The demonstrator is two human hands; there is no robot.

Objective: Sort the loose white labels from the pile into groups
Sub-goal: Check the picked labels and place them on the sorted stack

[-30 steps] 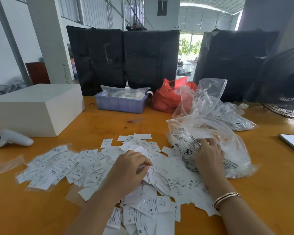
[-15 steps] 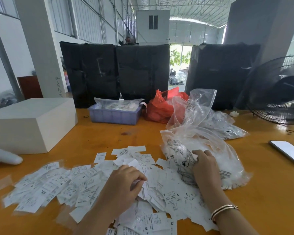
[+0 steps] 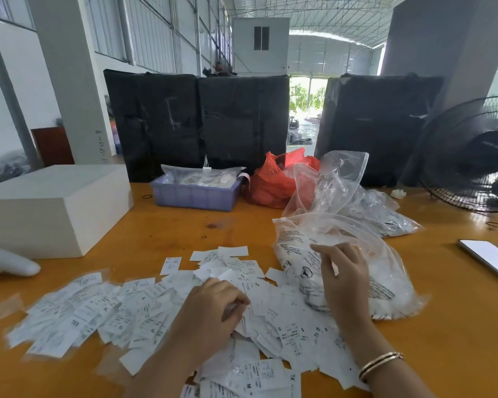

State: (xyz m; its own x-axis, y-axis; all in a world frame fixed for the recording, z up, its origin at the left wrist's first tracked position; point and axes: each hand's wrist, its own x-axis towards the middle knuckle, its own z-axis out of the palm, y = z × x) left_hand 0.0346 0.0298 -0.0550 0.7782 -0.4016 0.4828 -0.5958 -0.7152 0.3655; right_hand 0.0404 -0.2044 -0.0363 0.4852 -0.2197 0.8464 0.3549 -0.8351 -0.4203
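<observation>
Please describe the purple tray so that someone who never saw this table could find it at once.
Look at the far edge of the orange table, before the black wrapped bales. The purple tray stands between the white box and the red bag. It is the only ribbed plastic bin there, filled with clear packets.

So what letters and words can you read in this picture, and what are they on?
"XXL": label in the left group.
"XL": labels in that group.
"S": labels.
"M": label at the bottom.
"7X": label beside it.
Small print on all labels: too blurred.
Print on the clear bag: too small.
Scrawl on the pillar: unreadable.
</observation>
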